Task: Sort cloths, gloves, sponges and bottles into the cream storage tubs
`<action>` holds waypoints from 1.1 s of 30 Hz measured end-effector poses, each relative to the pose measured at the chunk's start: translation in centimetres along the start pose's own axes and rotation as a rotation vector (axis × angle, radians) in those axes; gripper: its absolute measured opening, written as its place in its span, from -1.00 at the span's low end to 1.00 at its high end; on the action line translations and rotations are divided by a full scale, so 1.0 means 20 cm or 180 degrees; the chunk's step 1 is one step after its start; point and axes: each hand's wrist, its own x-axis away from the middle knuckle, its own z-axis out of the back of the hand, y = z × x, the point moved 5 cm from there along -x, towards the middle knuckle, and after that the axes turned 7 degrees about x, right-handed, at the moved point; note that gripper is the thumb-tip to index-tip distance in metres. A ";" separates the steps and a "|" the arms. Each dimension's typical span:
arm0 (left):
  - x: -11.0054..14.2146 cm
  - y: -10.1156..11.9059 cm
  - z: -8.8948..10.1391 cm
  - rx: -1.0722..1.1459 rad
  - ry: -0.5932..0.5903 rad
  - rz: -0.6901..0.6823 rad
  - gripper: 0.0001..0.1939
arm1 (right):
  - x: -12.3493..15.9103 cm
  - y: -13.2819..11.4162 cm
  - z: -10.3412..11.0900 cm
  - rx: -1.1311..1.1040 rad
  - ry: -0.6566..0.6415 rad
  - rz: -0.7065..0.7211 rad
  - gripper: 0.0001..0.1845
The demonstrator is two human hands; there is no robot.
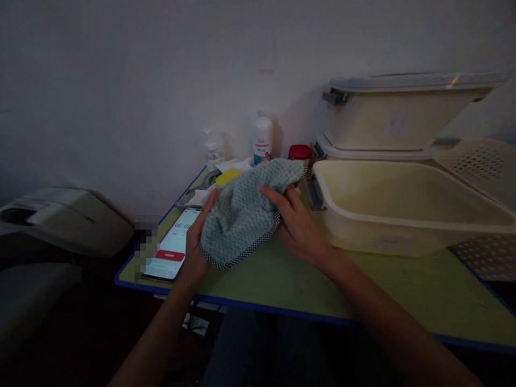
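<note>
The head camera looks forward and down.

A creased, grey-green textured cloth [242,217] with black-and-white checked edging is held tilted above the surface [415,279].

Wall [161,80]: pale grey, with a small mark [266,71]
Table [423,279]: green top, blue edge [274,310]
Floor [94,328]: too dark to see well
Light: dim
Left side: a pale, boxy thing [92,220]
</note>
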 end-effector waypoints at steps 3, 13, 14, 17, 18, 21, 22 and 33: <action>0.05 0.01 0.02 -0.0107 -0.0364 0.0070 -0.49 | 0.05 0.00 0.00 0.0851 -0.0517 0.0149 -0.45; 0.26 0.00 0.07 -0.1080 -0.0946 -0.0247 -0.66 | 0.51 -0.14 0.22 0.1329 0.0131 0.1279 -0.74; 0.26 0.02 0.06 -0.1096 -0.0972 -0.0371 -0.63 | 0.52 -0.13 0.24 0.1258 0.0244 0.1240 -0.76; 0.27 0.07 0.06 -0.1027 -0.1146 -0.0605 -0.58 | 0.52 -0.10 0.25 0.0963 0.0285 0.0911 -0.80; 0.27 0.09 0.05 -0.0935 -0.1307 -0.0624 -0.58 | 0.51 -0.08 0.24 0.0861 0.0190 0.0820 -0.78; 0.27 0.12 0.03 -0.0436 -0.1968 -0.0532 -0.65 | 0.51 -0.04 0.20 0.0713 -0.0159 0.0575 -0.64; 0.27 0.13 0.03 -0.0259 -0.2156 -0.0472 -0.69 | 0.51 -0.03 0.19 0.0710 -0.0223 0.0465 -0.61; 0.21 0.04 0.06 0.0712 -0.1737 0.0578 -0.78 | 0.57 0.10 0.19 0.0599 0.0034 -0.0501 -0.59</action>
